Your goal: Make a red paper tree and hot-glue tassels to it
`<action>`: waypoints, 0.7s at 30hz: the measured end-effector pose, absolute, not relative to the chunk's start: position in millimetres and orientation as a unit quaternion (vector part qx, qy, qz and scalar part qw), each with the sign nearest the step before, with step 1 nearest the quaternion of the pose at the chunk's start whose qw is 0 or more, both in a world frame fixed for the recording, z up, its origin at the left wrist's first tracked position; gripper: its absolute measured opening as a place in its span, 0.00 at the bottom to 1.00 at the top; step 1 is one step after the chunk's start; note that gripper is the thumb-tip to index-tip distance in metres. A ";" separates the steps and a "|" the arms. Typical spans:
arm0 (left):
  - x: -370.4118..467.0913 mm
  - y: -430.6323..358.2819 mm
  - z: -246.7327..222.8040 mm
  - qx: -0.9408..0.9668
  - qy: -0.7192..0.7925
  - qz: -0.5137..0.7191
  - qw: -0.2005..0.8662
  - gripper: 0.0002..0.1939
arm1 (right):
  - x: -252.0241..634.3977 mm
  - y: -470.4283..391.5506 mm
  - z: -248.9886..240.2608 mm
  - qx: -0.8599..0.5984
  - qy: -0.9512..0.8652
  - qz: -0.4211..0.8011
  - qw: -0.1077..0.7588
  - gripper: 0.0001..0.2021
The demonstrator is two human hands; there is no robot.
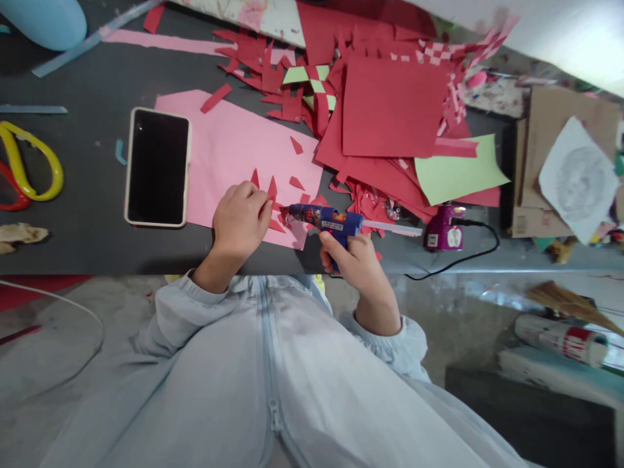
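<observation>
My right hand [353, 257] is wrapped round the handle of a blue glue gun [324, 220], with a clear glue stick [392, 227] poking out of its back. The gun's tip points left and meets small red paper pieces beside my left hand [242, 218]. That hand is closed, thumb and fingers pinched on a pointed red paper piece [272, 188]. Beneath them lies a pink paper sheet [234, 143]. More red scraps [296, 182] are scattered over its right part.
A phone [157, 168] lies left of the pink sheet, with yellow-handled scissors [56, 175] farther left. Red paper sheets [394, 107], a green sheet [458, 169] and woven strips fill the back right. A purple plug adapter [444, 229] with a black cord sits near the front edge.
</observation>
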State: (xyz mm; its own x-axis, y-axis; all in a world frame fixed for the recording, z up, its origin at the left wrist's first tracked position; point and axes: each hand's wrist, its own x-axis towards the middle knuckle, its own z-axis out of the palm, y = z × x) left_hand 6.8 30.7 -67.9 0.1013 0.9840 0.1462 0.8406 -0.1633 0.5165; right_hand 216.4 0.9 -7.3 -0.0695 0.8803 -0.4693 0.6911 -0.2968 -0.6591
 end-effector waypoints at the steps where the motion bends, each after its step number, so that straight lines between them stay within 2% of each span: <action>1: 6.7 30.7 -67.7 0.726 0.629 0.231 0.155 0.12 | 216.6 0.9 -7.3 -0.673 -0.585 0.439 0.106 0.30; 21: 6.6 30.2 -65.9 0.730 0.628 0.225 0.147 0.13 | 213.7 3.4 -4.0 -0.662 -0.612 0.420 0.108 0.29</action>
State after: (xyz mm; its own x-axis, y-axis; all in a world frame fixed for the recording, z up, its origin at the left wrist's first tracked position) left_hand 6.6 30.2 -65.9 0.1094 0.9836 0.1433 0.8509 -0.1672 0.4980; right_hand 213.7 3.4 -4.0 -0.1013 0.9004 -0.4230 0.7192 -0.2275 -0.6565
